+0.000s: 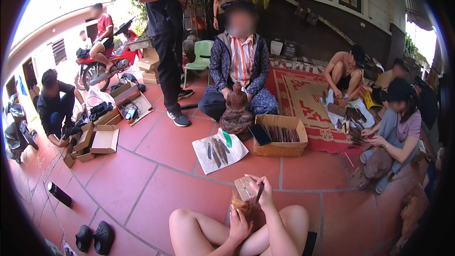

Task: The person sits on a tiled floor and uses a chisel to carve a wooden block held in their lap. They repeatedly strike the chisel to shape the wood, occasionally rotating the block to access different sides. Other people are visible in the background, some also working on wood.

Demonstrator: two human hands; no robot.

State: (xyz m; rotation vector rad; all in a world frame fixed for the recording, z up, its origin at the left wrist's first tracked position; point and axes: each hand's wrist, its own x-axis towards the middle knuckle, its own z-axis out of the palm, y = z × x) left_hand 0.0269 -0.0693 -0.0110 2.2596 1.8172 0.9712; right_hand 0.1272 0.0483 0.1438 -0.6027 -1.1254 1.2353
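My left hand (240,226) is closed round the lower part of a wooden carving (241,204), held upright between my bent knees. The carving's top is a pale squared block with lines across it; below, the wood is orange-brown and rounded. A slim dark-handled carving tool (259,193) is gripped in my right hand (264,194), whose fingertips reach the block's edge. The tool's tip is too small to make out. In front of me, a white cloth (201,163) bears several carving blades (217,151) and a green item.
A cardboard box (280,150) of dark-handled tools, with a phone (259,134) on it, stands ahead beside a seated wooden statue (236,109). A person sits behind the statue. Others work at the right by a red mat (313,106). Black clogs (103,237) and a flask (60,194) lie left.
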